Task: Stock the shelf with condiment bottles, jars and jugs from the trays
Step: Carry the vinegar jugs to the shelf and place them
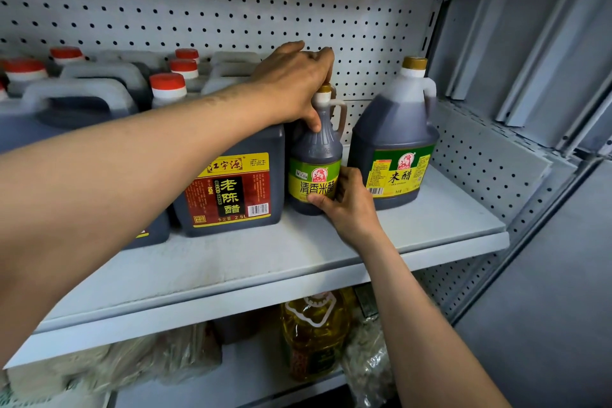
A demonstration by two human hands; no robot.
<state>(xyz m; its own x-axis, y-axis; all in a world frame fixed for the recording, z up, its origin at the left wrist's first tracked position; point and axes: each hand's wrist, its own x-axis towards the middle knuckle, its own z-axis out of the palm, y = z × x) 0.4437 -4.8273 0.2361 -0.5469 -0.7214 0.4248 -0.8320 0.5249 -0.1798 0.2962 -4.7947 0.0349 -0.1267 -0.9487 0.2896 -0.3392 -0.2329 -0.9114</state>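
Even cool light, bowed edges, blurred foreground

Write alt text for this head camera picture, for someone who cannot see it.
Two hands steady a small vinegar bottle on a white shelf: the left hand grips its neck, the right hand its label. It stands between a square jug and a round jug.

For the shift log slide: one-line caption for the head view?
Both hands steady a small rice vinegar bottle upright on the shelf, between two larger jugs.

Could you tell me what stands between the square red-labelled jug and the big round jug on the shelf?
The head view shows a small green-labelled vinegar bottle, gripped by both hands.
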